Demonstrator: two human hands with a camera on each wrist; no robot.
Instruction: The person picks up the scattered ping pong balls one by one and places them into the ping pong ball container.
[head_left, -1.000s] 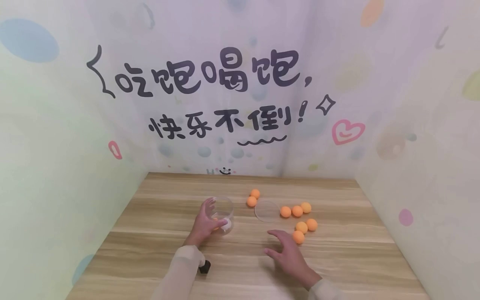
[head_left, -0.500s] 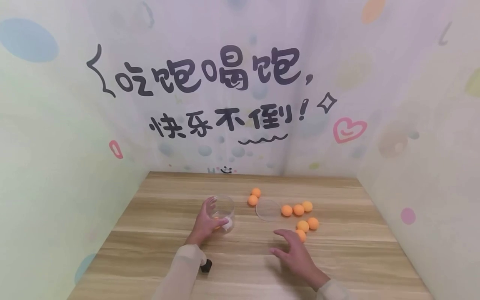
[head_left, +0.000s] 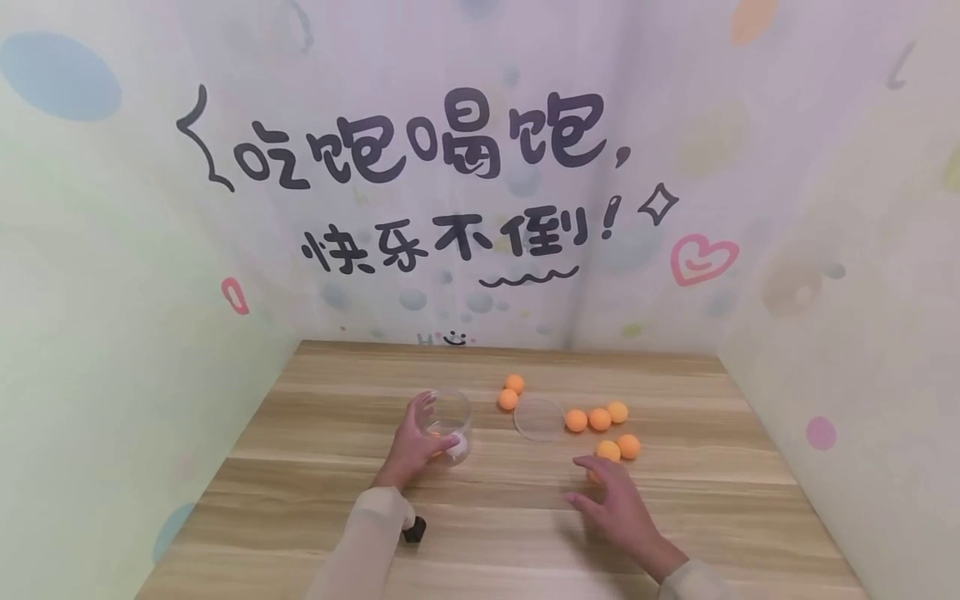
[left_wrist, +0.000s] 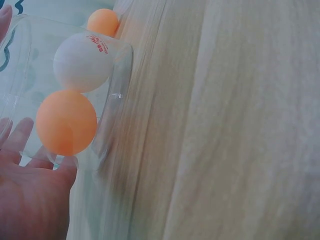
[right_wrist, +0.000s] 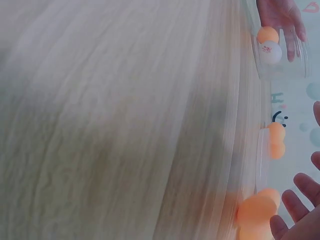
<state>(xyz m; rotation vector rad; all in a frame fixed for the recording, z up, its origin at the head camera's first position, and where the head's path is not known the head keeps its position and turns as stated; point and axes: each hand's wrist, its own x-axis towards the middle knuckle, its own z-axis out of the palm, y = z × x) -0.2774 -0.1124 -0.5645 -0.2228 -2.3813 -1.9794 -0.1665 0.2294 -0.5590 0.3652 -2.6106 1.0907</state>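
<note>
In the head view my left hand [head_left: 411,443] grips a clear round plastic jar [head_left: 452,405], which stands upright on the table. Inside the jar lie a white ping-pong ball [left_wrist: 82,62] with red print and an orange ping-pong ball [left_wrist: 66,123]. My right hand [head_left: 624,510] hovers low over the table to the right, thumb and fingers apart, holding nothing. Just beyond its fingers is a cluster of orange ping-pong balls [head_left: 608,452]. One of that cluster is mostly hidden behind the hand.
A clear round lid [head_left: 538,419] lies flat right of the jar. Two orange balls [head_left: 508,400] touch at its left; a row of orange balls [head_left: 599,418] extends from its right. Printed curtain walls [head_left: 480,317] enclose the wooden table [head_left: 495,550] at back and sides.
My right hand has moved rightward to the near cluster of orange balls, covering most of the closest one. The left hand keeps its hold on the jar.
</note>
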